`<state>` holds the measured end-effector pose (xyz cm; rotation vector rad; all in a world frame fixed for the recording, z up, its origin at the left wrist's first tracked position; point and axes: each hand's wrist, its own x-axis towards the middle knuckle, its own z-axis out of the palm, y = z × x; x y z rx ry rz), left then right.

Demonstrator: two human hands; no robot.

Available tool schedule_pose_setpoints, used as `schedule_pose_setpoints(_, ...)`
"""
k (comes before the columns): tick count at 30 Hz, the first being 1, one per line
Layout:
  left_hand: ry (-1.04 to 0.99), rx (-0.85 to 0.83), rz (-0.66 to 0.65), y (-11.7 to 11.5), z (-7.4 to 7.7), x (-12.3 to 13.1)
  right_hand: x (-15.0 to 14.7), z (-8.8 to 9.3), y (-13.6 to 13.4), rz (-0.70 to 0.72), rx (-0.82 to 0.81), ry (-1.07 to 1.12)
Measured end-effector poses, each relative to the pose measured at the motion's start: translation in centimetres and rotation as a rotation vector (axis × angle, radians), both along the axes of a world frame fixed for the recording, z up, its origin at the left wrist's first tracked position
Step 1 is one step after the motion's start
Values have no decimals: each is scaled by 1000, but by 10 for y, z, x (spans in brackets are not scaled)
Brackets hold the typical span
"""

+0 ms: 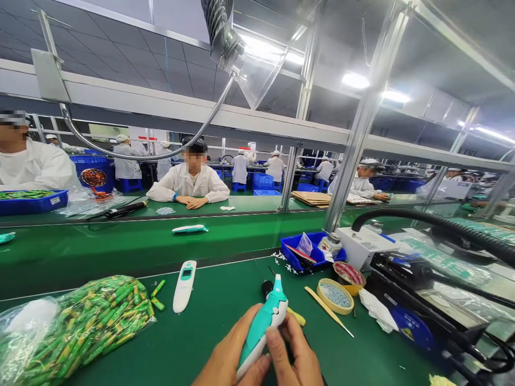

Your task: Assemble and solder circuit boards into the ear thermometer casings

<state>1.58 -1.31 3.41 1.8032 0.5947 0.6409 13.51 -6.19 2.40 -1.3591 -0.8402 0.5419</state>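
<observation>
A teal-and-white ear thermometer (pixel 263 321) is gripped between my two hands over the green bench, its narrow tip pointing up and away. My left hand (pixel 229 348) wraps its left side, fingers closed round the body. On the other side, the thumb and fingers of my right hand (pixel 292 348) press against the white casing. Behind the thermometer lies a tool with a black end and a yellow handle (pixel 298 317), mostly hidden. Another white thermometer (pixel 185 287) with a small screen lies on the bench to the left.
At the left lies a bag of green-and-yellow batteries (pixel 100 316). To the right are a dish of small screws (pixel 335 296), a pointed stick (pixel 328 311), a blue tray (pixel 287 251) and black equipment (pixel 402 295). A green conveyor (pixel 132 241) carries another thermometer (pixel 190 229); co-workers sit beyond.
</observation>
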Motion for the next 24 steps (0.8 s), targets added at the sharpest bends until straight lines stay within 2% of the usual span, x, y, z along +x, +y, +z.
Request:
schedule_pose_setpoints(3, 77, 87, -44, 2, -13, 3, 12, 10, 2, -4, 81, 231)
schedule_pose_setpoints(6, 224, 93, -42, 2, -29, 4, 14, 23, 7, 140, 152, 582)
schedule_pose_setpoints(8, 279, 128, -30, 1, -38, 2, 11, 31, 13, 207, 211, 699)
schedule_pose_setpoints(10, 231, 212, -5, 0, -42, -1, 7, 35, 19, 230, 295, 752)
schedule_pose_setpoints(12, 147, 279, 32, 0, -38, -3, 6, 37, 25, 260, 338, 793)
schedule_pose_setpoints(14, 134, 272, 41, 0, -29, -3, 7, 37, 29, 305, 310, 814)
schedule_pose_setpoints(18, 237, 138, -9, -3, -3, -2, 15, 35, 25, 384, 228, 821)
schedule_pose_setpoints(20, 247, 67, -28, -3, 5, -2, 18, 34, 20, 429, 201, 877)
schedule_pose_setpoints(24, 100, -64, -66, 0, 2, 4, 18, 25, 13, 447, 139, 956)
